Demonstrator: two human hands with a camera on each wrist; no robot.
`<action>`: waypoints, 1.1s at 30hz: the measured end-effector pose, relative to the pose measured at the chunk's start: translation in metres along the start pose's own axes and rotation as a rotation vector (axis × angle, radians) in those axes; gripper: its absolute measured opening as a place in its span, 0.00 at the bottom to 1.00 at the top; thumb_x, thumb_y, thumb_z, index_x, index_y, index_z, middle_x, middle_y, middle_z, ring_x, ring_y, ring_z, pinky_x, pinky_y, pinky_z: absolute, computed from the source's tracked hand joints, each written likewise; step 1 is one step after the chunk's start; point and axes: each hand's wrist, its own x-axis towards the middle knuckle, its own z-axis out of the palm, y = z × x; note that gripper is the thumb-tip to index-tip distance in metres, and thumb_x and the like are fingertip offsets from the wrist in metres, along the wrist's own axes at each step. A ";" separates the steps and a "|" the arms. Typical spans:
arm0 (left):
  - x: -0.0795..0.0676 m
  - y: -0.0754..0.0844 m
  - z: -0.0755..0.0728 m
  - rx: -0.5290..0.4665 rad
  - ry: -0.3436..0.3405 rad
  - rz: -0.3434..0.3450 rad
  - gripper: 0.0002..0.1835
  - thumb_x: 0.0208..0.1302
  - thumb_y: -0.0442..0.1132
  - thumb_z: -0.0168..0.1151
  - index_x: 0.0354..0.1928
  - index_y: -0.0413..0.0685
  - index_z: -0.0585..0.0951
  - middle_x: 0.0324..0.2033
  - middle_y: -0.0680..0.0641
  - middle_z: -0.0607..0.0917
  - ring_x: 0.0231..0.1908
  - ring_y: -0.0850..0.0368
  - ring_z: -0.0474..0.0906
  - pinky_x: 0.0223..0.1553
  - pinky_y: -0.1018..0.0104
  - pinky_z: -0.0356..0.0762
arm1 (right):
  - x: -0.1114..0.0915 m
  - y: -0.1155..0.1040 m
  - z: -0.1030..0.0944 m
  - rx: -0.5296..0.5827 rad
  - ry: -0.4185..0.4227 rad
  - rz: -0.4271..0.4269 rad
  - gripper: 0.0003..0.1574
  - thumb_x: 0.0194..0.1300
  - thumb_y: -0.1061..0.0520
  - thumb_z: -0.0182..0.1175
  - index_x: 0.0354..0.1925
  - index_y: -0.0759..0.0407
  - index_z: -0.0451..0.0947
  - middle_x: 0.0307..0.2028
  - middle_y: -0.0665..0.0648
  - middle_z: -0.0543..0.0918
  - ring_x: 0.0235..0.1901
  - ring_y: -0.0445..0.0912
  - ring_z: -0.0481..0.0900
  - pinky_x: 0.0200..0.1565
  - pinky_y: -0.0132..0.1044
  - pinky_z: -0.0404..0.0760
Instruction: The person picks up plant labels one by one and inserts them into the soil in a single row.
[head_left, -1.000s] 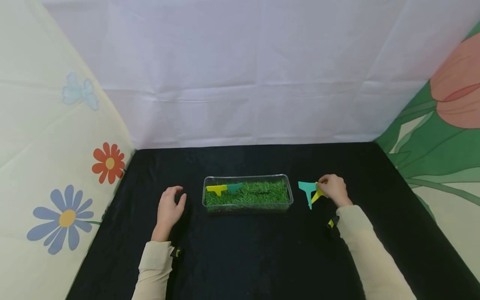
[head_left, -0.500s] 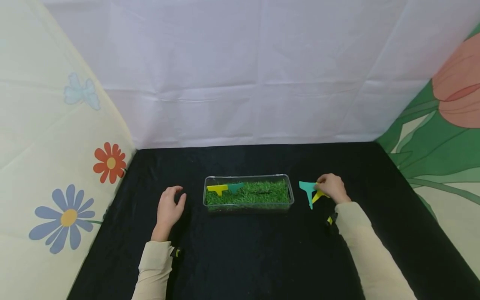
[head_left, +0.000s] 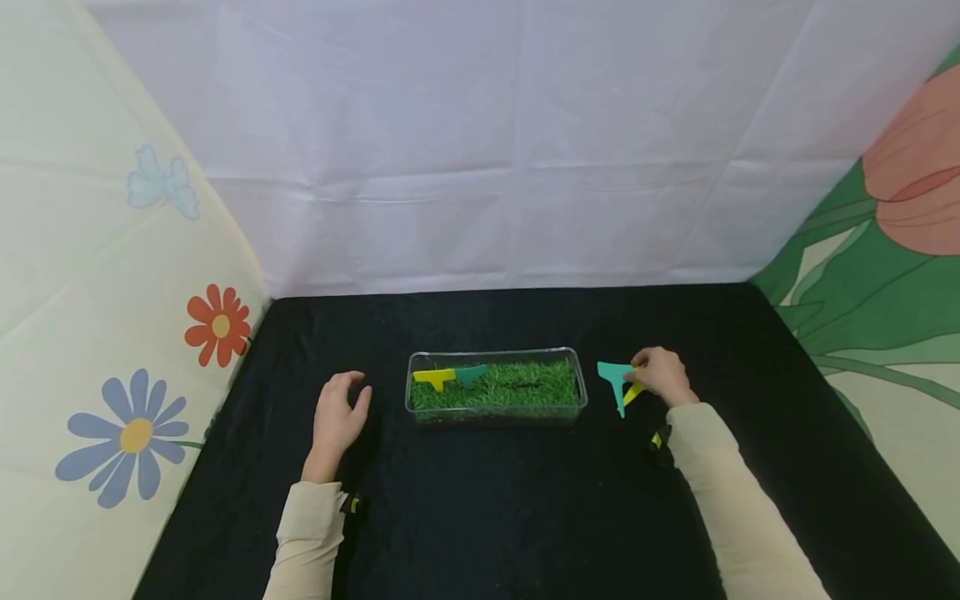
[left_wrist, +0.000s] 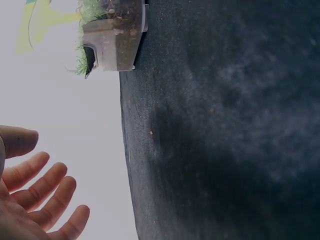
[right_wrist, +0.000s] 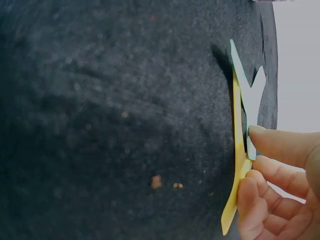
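Note:
My right hand (head_left: 666, 377) pinches one end of a teal T-shaped plant label (head_left: 615, 377) between thumb and forefinger. Under it lies a yellow plant label (right_wrist: 237, 115), angled across the teal one, with the other fingers against its edge. Part of the yellow label is hidden by my hand in the head view. My left hand (head_left: 339, 423) is held left of the planter with fingers loosely bent, holding nothing. A clear plastic planter (head_left: 495, 412) of green grass (head_left: 525, 383) stands between the hands. In its left half, a yellow label (head_left: 432, 379) and a darker teal label (head_left: 470, 375) stand side by side.
A black cloth (head_left: 480, 500) covers the table, with a few small crumbs (right_wrist: 156, 181) on it near the right hand. A white sheet (head_left: 480, 167) hangs behind. Flower-patterned cloths (head_left: 135, 292) close off both sides.
The right hand has shifted very slightly, and less of the yellow label shows beside its fingers now. The left hand and the planter have stayed where they were.

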 end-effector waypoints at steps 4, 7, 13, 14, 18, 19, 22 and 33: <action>-0.001 0.000 0.000 -0.007 0.011 0.014 0.13 0.60 0.33 0.57 0.45 0.33 0.75 0.43 0.36 0.77 0.44 0.42 0.72 0.45 0.48 0.70 | 0.000 0.000 0.001 -0.004 0.002 0.002 0.21 0.56 0.59 0.62 0.42 0.75 0.74 0.37 0.71 0.76 0.33 0.57 0.75 0.32 0.47 0.75; -0.001 0.000 0.000 -0.011 0.009 0.014 0.13 0.60 0.34 0.57 0.45 0.33 0.75 0.43 0.36 0.77 0.43 0.42 0.71 0.45 0.47 0.70 | 0.001 0.001 0.001 -0.001 0.011 0.008 0.19 0.55 0.60 0.62 0.41 0.75 0.74 0.36 0.70 0.76 0.32 0.56 0.75 0.32 0.46 0.75; -0.001 0.000 0.000 -0.012 -0.003 -0.001 0.13 0.61 0.34 0.57 0.46 0.34 0.75 0.43 0.36 0.76 0.44 0.42 0.71 0.46 0.48 0.69 | 0.003 0.001 0.004 0.009 0.049 0.035 0.15 0.54 0.61 0.63 0.36 0.73 0.74 0.33 0.67 0.76 0.30 0.55 0.75 0.28 0.43 0.74; -0.001 -0.001 0.000 -0.009 -0.004 -0.002 0.13 0.61 0.34 0.57 0.46 0.34 0.75 0.43 0.36 0.76 0.44 0.42 0.71 0.46 0.48 0.69 | 0.003 0.001 0.004 0.007 0.057 0.040 0.14 0.53 0.61 0.63 0.35 0.72 0.74 0.33 0.67 0.76 0.30 0.55 0.74 0.28 0.42 0.73; -0.001 -0.001 0.000 -0.001 -0.012 -0.012 0.13 0.61 0.33 0.56 0.46 0.33 0.75 0.43 0.36 0.76 0.44 0.42 0.71 0.46 0.48 0.69 | 0.004 0.001 0.006 0.003 0.086 0.038 0.13 0.53 0.62 0.63 0.33 0.71 0.74 0.32 0.67 0.76 0.29 0.55 0.75 0.28 0.43 0.73; -0.001 -0.002 0.000 -0.001 -0.013 -0.013 0.13 0.61 0.33 0.56 0.46 0.33 0.75 0.43 0.36 0.76 0.45 0.42 0.71 0.46 0.48 0.69 | 0.004 0.001 0.006 0.002 0.092 0.033 0.13 0.52 0.62 0.63 0.33 0.71 0.73 0.32 0.67 0.76 0.29 0.55 0.75 0.28 0.44 0.74; -0.001 -0.002 0.000 -0.003 -0.006 -0.006 0.13 0.61 0.33 0.56 0.46 0.33 0.75 0.43 0.36 0.77 0.44 0.42 0.71 0.46 0.48 0.69 | 0.004 0.001 0.008 0.002 0.113 0.009 0.12 0.52 0.63 0.63 0.32 0.71 0.73 0.30 0.66 0.76 0.28 0.56 0.74 0.29 0.45 0.73; -0.002 -0.004 0.003 0.006 0.033 0.024 0.12 0.60 0.34 0.56 0.44 0.33 0.75 0.42 0.35 0.76 0.42 0.42 0.71 0.44 0.47 0.69 | 0.002 0.003 0.009 0.007 0.136 -0.068 0.17 0.54 0.64 0.60 0.41 0.76 0.76 0.31 0.68 0.79 0.27 0.54 0.75 0.29 0.45 0.74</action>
